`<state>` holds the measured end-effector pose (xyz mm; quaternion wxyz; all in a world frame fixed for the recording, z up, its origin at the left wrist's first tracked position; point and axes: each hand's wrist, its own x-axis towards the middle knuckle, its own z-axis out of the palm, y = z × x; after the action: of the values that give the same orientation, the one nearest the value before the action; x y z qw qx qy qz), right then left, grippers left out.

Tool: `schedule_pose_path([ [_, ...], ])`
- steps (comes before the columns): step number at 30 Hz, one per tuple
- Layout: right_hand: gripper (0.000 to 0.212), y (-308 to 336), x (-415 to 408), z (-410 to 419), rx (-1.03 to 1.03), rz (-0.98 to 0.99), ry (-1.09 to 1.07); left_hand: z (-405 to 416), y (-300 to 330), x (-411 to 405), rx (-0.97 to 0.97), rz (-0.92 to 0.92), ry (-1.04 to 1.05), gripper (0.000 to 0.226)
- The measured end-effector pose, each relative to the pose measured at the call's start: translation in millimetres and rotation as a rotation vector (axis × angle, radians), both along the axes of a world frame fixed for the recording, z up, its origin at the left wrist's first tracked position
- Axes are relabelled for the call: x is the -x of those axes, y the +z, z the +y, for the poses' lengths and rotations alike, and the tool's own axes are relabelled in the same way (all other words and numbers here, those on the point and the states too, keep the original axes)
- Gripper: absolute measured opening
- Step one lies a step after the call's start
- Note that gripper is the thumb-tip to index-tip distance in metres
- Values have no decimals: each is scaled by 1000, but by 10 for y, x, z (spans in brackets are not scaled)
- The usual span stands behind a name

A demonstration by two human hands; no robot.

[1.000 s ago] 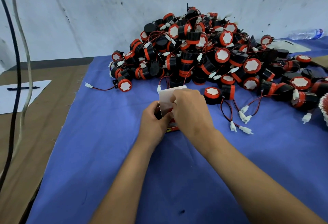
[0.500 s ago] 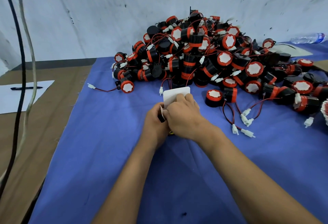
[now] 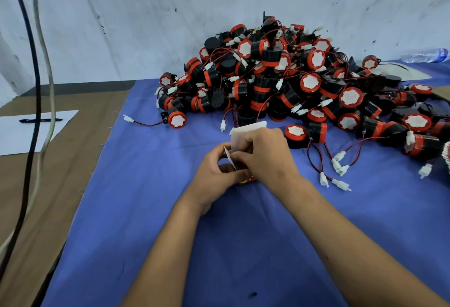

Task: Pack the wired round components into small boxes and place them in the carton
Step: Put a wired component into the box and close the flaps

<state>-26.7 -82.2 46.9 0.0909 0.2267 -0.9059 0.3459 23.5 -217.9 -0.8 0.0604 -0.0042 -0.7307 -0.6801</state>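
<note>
Head view: both hands meet over a small box (image 3: 246, 136) in the middle of the blue cloth (image 3: 151, 209). The left hand (image 3: 215, 173) has its fingers curled round the box's near left side, the thumb against a small white side flap that stands up between the two hands. The right hand (image 3: 264, 152) lies over the top of the box, fingers bent down and pinching at the same flap; most of the box is hidden under it. What shows of the box is thin white card: a rounded lid flap rising behind the right knuckles, and a strip of red and black print with a yellow spot at the near bottom edge. Whether anything is inside it cannot be told.

Behind the hands, a big pile (image 3: 280, 75) of round components leans toward the pale, stained wall (image 3: 146, 14). Each one is a short black cylinder with a red band or red rim, many with a white face, trailing thin red and black wires that end in white plastic plugs. One component (image 3: 295, 134) lies just right of the right hand, another (image 3: 176, 119) apart at the pile's left edge with its wire stretched left.

Left of the cloth, bare brown cardboard (image 3: 60, 173) carries a white sheet (image 3: 14, 136) with a dark pen (image 3: 40, 120). Two cables (image 3: 36, 75), one black and one pale, hang down the left side. A clear plastic bottle (image 3: 425, 55) lies far right by the wall.
</note>
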Motion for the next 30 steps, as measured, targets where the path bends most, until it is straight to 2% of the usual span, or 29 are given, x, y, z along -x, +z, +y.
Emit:
schedule_pose_path([
  [3, 13, -18, -47, 27, -48, 24, 108, -14, -10, 4, 6, 3, -25, 50],
  [6, 22, -18, -84, 67, -182, 63, 231, -12, -32, 28, -1, 14, -24, 49],
  [10, 21, -8, -81, 100, -231, 97, 226, -17, -49, 45, -6, 19, -22, 52],
  [13, 19, -16, -30, 145, -278, 123, 314, -32, -52, 38, -13, 13, -19, 52],
  [16, 32, -11, -26, 234, -303, 55, 361, -69, -50, 42, -37, 14, -32, 49],
  [19, 32, -24, -18, 309, -423, 66, 386, -66, -49, 45, -23, 8, -23, 51],
  [21, 20, -68, -34, 342, -231, 214, 342, -77, -55, 45, -11, -4, -13, 50],
  [23, 11, -158, -4, 396, 123, 382, 90, -116, -58, 50, 2, -22, -6, 51],
  [24, 11, -210, 23, 425, 275, 355, -66, -137, -58, 50, -2, -32, -11, 52],
  [26, 17, -309, 73, 451, 519, 19, -175, -160, -55, 44, -16, -52, -29, 54],
  [28, 19, -414, 86, 435, 667, -373, -45, -158, -56, 34, -7, -51, -31, 56],
  [30, 18, -498, 87, 419, 643, -497, 71, -175, -62, 39, -30, -51, -55, 57],
])
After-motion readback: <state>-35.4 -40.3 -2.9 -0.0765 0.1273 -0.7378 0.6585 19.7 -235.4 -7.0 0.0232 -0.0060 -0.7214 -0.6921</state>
